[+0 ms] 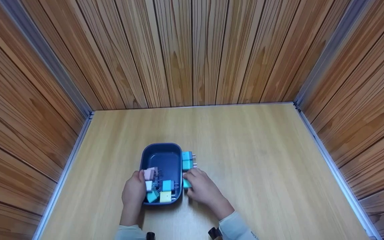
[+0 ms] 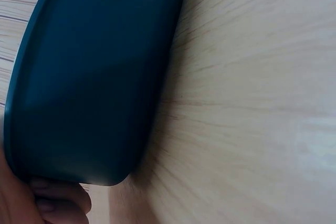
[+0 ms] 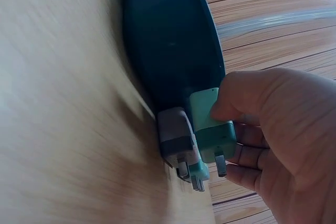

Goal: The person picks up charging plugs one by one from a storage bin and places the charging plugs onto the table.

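Note:
A dark blue tray (image 1: 162,146) stands on the table, with several plug adapters inside: pink ones (image 1: 148,174), a white one (image 1: 149,185), teal ones (image 1: 167,185) and a yellow one (image 1: 165,196). My left hand (image 1: 134,190) grips the tray's left side, thumb at the rim; in the left wrist view its fingers (image 2: 60,198) curl against the outer wall. With thumb and fingers, my right hand (image 1: 205,190) pinches a teal plug adapter (image 3: 211,121), prongs outward, just outside the tray's right wall. Beside it on the table sits a pink plug adapter (image 3: 174,127).
Two more teal plug adapters (image 1: 187,160) lie along the tray's right side, prongs facing right. Wood-patterned walls (image 1: 192,53) enclose the table (image 1: 262,160) at the back and both sides.

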Demonstrator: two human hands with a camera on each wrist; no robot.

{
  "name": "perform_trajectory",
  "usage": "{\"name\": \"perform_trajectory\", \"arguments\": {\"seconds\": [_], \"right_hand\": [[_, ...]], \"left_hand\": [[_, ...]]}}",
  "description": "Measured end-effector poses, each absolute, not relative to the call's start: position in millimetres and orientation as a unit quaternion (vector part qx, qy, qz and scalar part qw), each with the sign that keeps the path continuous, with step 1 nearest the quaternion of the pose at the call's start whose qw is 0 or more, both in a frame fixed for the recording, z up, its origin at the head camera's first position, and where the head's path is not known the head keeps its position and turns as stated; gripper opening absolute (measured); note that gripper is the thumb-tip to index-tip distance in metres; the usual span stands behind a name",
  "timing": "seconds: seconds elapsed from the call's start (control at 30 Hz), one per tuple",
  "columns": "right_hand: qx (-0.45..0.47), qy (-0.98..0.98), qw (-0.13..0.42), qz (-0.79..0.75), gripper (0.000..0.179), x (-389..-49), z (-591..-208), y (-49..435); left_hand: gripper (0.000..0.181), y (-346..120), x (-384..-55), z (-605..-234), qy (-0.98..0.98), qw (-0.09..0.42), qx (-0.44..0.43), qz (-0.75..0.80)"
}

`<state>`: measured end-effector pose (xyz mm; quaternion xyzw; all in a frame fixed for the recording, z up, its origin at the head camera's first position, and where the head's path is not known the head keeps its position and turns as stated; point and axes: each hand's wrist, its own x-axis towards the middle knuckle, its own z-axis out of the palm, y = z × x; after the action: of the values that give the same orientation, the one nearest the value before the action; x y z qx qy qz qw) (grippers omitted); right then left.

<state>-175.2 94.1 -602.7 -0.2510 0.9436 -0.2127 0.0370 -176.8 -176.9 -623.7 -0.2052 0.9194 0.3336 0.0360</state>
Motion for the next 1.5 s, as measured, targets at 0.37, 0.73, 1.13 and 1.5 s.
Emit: {"name": "perform_trajectory", "arguments": {"seconds": [0.37, 0.73, 1.13, 1.5], "right_hand": [[-0.262, 0.941, 0.037, -0.212, 0.048, -177.4, -605.0, 93.9], [-0.285, 0.938, 0.011, -0.198, 0.043, -174.7, -605.0, 92.8], [-0.29, 0.939, 0.025, -0.182, 0.043, -171.9, -608.4, 92.2], [-0.287, 0.941, 0.029, -0.176, 0.044, -171.0, -611.2, 94.1]], "left_hand": [[0.052, -177.8, -176.6, -623.6, 0.915, 0.047, -0.208, 0.343], [0.052, -177.9, -176.7, -620.9, 0.913, 0.046, -0.211, 0.346], [0.054, -177.4, -175.1, -620.3, 0.91, 0.058, -0.213, 0.351], [0.056, -178.1, -175.2, -622.0, 0.913, 0.057, -0.21, 0.344]]}}
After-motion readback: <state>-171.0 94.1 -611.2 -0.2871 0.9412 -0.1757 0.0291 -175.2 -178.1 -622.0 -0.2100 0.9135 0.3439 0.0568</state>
